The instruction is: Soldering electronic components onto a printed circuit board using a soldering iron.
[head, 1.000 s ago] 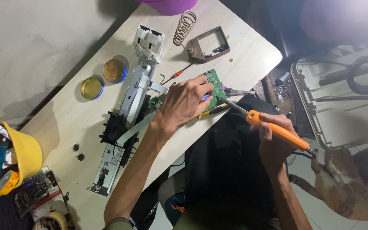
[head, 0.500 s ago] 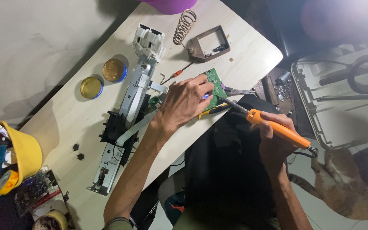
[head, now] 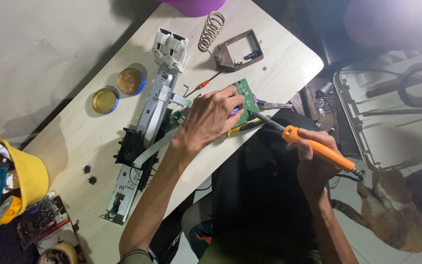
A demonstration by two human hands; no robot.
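While I'm watching this through the head cam, here's the rundown:

Left hand: my left hand (head: 211, 117) is pressed down on the green circuit board (head: 246, 100), fingers curled over its near side and pinning it. I can't tell if the fingers actually wrap under it.

Right hand: my right hand (head: 313, 154) is wrapped tight around the orange handle of the soldering iron (head: 301, 139), with the dark metal tip angled up-left and landing right at the board's lower edge.

Board location: it's on the pale wooden table (head: 74, 146), close to the near edge, just beside the long grey metal printer mechanism (head: 145, 127) that runs diagonally across the top.

Also near the board: a pair of pliers with yellow grips (head: 255, 120) partly tucked under the board and my hand, jaws poking out to the right.

Up top: a wire coil iron stand on a brown frame (head: 233, 46), plus a small red-handled screwdriver (head: 202, 85).

Left side: two round tins of amber paste (head: 118, 90), sitting side by side.

Far left: a yellow cup-shaped container (head: 28, 178) amid clutter.

Floor, lower right: a cat (head: 401, 210), well apart from the table.
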